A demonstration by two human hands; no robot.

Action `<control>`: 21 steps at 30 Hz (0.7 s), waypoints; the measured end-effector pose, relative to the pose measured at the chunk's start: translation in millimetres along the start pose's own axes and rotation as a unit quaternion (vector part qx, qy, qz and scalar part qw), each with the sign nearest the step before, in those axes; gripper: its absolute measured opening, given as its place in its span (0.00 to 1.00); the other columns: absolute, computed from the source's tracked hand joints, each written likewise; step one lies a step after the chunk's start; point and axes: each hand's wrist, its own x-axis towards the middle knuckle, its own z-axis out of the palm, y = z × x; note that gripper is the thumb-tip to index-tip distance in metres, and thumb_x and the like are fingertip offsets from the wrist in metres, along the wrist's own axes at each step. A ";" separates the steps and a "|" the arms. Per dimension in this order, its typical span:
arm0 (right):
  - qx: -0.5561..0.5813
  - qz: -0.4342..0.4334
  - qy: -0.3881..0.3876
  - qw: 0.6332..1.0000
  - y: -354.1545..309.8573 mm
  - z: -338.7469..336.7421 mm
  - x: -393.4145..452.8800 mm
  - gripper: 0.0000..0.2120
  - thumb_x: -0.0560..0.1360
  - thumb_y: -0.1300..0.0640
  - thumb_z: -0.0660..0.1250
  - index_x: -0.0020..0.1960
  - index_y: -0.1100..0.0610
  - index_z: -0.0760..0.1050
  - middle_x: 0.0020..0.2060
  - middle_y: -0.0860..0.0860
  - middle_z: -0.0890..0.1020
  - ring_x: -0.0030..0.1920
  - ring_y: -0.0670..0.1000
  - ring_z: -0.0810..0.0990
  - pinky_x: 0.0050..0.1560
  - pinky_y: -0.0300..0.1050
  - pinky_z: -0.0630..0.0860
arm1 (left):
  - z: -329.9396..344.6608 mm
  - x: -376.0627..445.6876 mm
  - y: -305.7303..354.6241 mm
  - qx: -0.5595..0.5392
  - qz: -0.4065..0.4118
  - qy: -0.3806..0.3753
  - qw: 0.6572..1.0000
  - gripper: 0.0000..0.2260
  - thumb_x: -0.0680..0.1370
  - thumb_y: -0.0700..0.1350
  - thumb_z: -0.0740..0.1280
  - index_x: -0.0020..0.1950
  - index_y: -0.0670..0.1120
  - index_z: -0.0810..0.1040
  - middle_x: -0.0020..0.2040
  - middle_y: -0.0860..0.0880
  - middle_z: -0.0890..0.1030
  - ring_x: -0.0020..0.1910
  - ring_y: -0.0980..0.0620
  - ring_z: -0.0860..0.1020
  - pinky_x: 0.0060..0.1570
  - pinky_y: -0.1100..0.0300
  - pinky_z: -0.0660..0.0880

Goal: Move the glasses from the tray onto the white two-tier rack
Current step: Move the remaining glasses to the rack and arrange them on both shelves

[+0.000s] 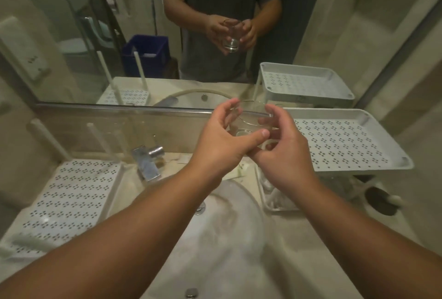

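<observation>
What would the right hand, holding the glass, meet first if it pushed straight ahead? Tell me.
Probably the mirror behind the sink. The right hand and left hand hold the glass just before it, left of the rack's top tier; depth is unclear.

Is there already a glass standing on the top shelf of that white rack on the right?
No. The rack's top shelf shows only bare perforated surface; both hands hold the clear glass.

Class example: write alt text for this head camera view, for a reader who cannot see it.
Both hands, left hand and right hand, hold a clear glass above a sink before a mirror. A white two-tier rack stands at right.
</observation>
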 end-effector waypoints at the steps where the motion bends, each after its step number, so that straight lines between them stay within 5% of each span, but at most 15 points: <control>1: 0.000 0.002 0.004 1.000 7.7 -11.0 4.4 0.39 0.59 0.42 0.75 0.68 0.35 0.65 0.54 0.35 0.78 0.50 0.35 0.78 0.49 0.43 0.80 | 13.6 4.9 -1.4 -0.001 0.001 -0.004 1.000 0.33 0.67 0.45 0.81 0.68 0.60 0.71 0.67 0.59 0.76 0.67 0.59 0.74 0.60 0.56 0.78; 7: -0.009 0.006 0.010 1.000 50.1 -63.2 32.6 0.37 0.64 0.52 0.80 0.65 0.34 0.65 0.50 0.30 0.78 0.48 0.33 0.78 0.41 0.36 0.80 | 80.6 30.7 -8.8 0.028 0.013 -0.013 0.999 0.28 0.68 0.43 0.81 0.61 0.58 0.74 0.56 0.61 0.79 0.51 0.63 0.82 0.46 0.63 0.80; 13: -0.032 0.028 0.006 0.999 86.2 -93.7 64.6 0.37 0.65 0.54 0.79 0.67 0.38 0.65 0.54 0.36 0.77 0.47 0.34 0.78 0.44 0.40 0.79 | 123.7 59.5 -17.2 0.170 0.024 0.019 0.985 0.39 0.67 0.52 0.82 0.75 0.54 0.70 0.62 0.46 0.76 0.60 0.50 0.78 0.58 0.49 0.79; 18: -0.052 0.040 -0.007 0.998 111.9 -99.1 86.0 0.38 0.66 0.55 0.78 0.70 0.41 0.64 0.56 0.40 0.77 0.46 0.35 0.77 0.40 0.31 0.71 | 141.6 80.3 -30.2 0.260 0.027 0.034 0.965 0.39 0.68 0.53 0.80 0.76 0.53 0.68 0.61 0.50 0.78 0.58 0.51 0.78 0.59 0.49 0.78; 21: -0.061 0.049 -0.025 0.997 123.8 -97.5 98.8 0.37 0.67 0.55 0.77 0.71 0.44 0.64 0.58 0.43 0.77 0.50 0.45 0.80 0.45 0.39 0.75 | 143.2 88.1 -37.6 0.294 0.021 0.046 0.955 0.38 0.69 0.53 0.79 0.76 0.53 0.68 0.61 0.53 0.79 0.58 0.53 0.78 0.60 0.50 0.77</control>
